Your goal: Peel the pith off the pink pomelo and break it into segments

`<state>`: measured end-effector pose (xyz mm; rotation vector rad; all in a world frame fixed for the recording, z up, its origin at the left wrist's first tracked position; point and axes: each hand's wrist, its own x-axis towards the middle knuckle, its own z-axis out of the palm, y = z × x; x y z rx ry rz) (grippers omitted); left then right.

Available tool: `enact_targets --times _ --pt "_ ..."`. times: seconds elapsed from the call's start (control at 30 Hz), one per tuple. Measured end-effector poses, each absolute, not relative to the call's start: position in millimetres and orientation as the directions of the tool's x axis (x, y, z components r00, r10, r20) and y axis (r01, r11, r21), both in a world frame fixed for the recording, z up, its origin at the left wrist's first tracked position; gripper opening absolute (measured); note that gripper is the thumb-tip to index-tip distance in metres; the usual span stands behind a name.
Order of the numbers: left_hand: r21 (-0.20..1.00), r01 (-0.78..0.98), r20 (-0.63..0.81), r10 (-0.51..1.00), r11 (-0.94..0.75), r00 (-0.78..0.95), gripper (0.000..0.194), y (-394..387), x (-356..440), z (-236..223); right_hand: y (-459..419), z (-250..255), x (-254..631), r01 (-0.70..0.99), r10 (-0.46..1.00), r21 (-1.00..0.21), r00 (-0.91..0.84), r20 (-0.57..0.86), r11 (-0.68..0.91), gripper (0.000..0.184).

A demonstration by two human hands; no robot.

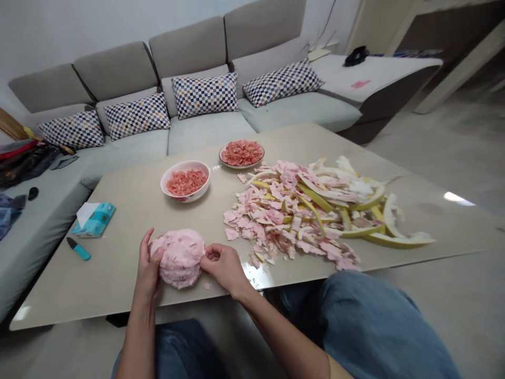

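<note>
A peeled pomelo (180,257), pink with shreds of pith on it, is at the front edge of the table. My left hand (149,268) is wrapped round its left side, thumb on the near face. At its right side, my right hand (223,266) pinches the pink pith with thumb and fingertips. Whether a piece has come loose between those fingertips is too small to tell. A small pink scrap lies on the table just below my right hand. To the right spreads a heap of pomelo peel (315,202), yellow rind mixed with torn pink pith.
A white bowl (163,185) and a dark-rimmed plate (241,166) hold pink pomelo flesh behind the fruit. A blue tissue pack (98,221) and a knife with a teal handle (81,250) lie at the left of the table (130,195). A grey sofa (209,134) stands behind.
</note>
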<state>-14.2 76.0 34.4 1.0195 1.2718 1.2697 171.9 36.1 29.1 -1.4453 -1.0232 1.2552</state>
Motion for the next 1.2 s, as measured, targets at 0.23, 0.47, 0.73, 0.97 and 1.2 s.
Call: enact_targets --times 0.23,0.47,0.73,0.97,1.2 --pt "0.985 -0.119 -0.144 0.975 0.124 -0.17 0.09 77 -19 30 21 24 179 -0.009 0.969 -0.973 0.096 -0.229 -0.23 0.008" --pt "0.992 -0.071 -0.114 0.976 0.103 -0.187 0.085 76 -17 28 18 34 178 0.251 0.991 -0.967 0.112 0.072 0.042 0.023" --pt "0.92 0.385 0.168 0.96 -0.072 -0.223 0.047 61 -16 36 29 33 178 0.548 0.976 -0.822 0.043 0.213 0.156 0.022" --pt "0.701 0.655 0.35 0.936 -0.283 0.029 0.046 56 -4 54 41 44 175 0.739 0.972 -0.644 -0.065 0.225 0.199 0.018" --pt "0.642 0.713 0.331 0.941 -0.284 0.076 0.041 58 -10 55 52 38 177 0.763 0.953 -0.617 0.002 0.303 0.195 0.014"
